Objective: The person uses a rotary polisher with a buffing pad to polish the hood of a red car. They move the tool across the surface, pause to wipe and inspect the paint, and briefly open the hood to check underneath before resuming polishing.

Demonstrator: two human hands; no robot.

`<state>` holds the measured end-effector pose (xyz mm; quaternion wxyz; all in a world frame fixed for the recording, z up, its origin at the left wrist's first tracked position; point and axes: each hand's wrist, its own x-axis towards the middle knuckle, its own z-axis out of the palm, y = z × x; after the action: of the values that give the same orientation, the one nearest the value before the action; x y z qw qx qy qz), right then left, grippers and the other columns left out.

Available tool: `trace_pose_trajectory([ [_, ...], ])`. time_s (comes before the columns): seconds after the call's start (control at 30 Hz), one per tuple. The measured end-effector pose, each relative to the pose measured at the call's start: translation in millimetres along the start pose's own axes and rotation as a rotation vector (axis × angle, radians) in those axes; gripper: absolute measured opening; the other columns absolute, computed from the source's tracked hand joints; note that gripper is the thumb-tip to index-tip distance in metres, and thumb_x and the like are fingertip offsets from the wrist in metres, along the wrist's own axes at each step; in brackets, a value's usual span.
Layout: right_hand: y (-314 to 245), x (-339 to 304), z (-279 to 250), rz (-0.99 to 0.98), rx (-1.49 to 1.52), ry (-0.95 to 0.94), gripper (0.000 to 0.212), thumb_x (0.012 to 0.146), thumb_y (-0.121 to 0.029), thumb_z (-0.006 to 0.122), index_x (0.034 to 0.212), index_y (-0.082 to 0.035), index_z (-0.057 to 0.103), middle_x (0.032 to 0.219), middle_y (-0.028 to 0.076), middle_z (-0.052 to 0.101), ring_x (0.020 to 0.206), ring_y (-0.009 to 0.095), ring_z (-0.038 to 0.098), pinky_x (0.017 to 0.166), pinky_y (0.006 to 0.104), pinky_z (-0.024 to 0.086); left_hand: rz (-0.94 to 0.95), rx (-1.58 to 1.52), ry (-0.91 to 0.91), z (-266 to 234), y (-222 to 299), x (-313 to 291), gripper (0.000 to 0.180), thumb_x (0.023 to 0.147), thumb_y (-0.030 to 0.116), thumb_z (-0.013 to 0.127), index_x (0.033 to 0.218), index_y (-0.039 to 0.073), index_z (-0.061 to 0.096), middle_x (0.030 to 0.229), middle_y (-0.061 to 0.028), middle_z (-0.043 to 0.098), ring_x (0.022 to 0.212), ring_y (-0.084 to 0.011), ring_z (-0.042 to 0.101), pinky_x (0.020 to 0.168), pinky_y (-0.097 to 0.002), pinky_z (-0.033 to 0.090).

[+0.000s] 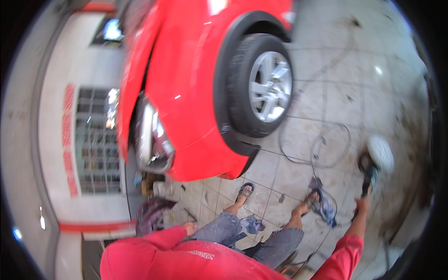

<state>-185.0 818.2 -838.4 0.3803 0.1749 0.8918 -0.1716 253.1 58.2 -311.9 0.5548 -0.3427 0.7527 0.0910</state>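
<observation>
My right hand (362, 204), out at the right with the arm stretched, is closed around the handle of a polisher (370, 175). The polisher's round white pad (381, 153) faces away from the car, above the tiled floor. My left hand (190, 228) is beside my left knee; its fingers are too small and blurred to make out. Ahead stands a red car (193, 93), its front wheel (270, 86) and headlight (154, 135) toward me. Neither hand touches the car.
A dark cable (343, 154) loops over the floor tiles (322, 102). Crumpled cloths (252, 224) lie between and beside my sandalled feet. A dark reddish curved part (154, 212) rests at the left, near a white wall (56, 107) with a barred window (98, 140).
</observation>
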Motion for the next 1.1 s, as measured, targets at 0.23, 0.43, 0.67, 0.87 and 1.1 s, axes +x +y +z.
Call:
trace_pose_trajectory([
  [0.23, 20.4, 5.4, -54.8, 0.639, 0.812, -0.576, 0.02, 0.097, -0.014, 0.07, 0.09, -0.006, 0.053, 0.066, 0.008, 0.052, 0.054, 0.025, 0.056, 0.05, 0.0436, 0.048, -0.251, -0.106, -0.09, -36.1, 116.0, 2.7, 0.046, 0.093, 0.025, 0.06, 0.136, 0.02, 0.074, 0.129, -0.0162, 0.075, 0.12, -0.0353, 0.071, 0.106, -0.0478, 0.055],
  [0.43, -12.5, -168.2, -130.8, 0.556, 0.874, -0.885, 0.011, 0.095, -0.011, 0.068, 0.09, -0.006, 0.06, 0.071, 0.007, 0.058, 0.06, 0.023, 0.06, 0.056, 0.0381, 0.05, 0.333, -0.216, 0.232, -29.5, 190.1, -30.9, 0.065, 0.092, 0.026, 0.067, 0.154, 0.009, 0.057, 0.148, -0.0202, 0.064, 0.138, -0.0383, 0.06, 0.119, -0.0462, 0.046],
  [0.67, -47.2, -484.2, -193.2, 0.243, 0.69, -1.096, 0.04, 0.102, -0.048, 0.069, 0.118, -0.013, 0.061, 0.091, 0.008, 0.065, 0.05, 0.026, 0.052, 0.049, 0.0373, 0.046, 0.752, -0.523, 0.062, -24.7, 325.2, -10.0, 0.098, 0.091, 0.042, 0.08, 0.168, 0.005, 0.032, 0.166, -0.0212, 0.045, 0.151, -0.0342, 0.048, 0.125, -0.0415, 0.039],
  [0.87, -202.3, -671.4, -287.7, 0.226, 0.646, -1.142, 0.05, 0.093, -0.019, 0.077, 0.139, -0.01, 0.061, 0.104, 0.002, 0.065, 0.086, 0.015, 0.062, 0.07, 0.0341, 0.054, 0.817, -1.085, -0.141, 5.1, 312.7, 15.3, 0.087, 0.078, 0.043, 0.094, 0.147, 0.003, 0.061, 0.14, -0.0147, 0.071, 0.13, -0.0258, 0.067, 0.114, -0.0377, 0.049],
  [1.1, -301.8, -669.3, -306.6, -0.285, -0.056, -1.168, 0.032, 0.091, -0.028, 0.083, 0.107, -0.003, 0.071, 0.089, 0.009, 0.074, 0.079, 0.015, 0.07, 0.073, 0.0342, 0.055, 0.88, -1.131, 0.184, -117.0, 186.3, -85.3, 0.055, 0.083, 0.027, 0.094, 0.129, 0.008, 0.07, 0.119, -0.0095, 0.075, 0.112, -0.0198, 0.069, 0.101, -0.0344, 0.053],
])
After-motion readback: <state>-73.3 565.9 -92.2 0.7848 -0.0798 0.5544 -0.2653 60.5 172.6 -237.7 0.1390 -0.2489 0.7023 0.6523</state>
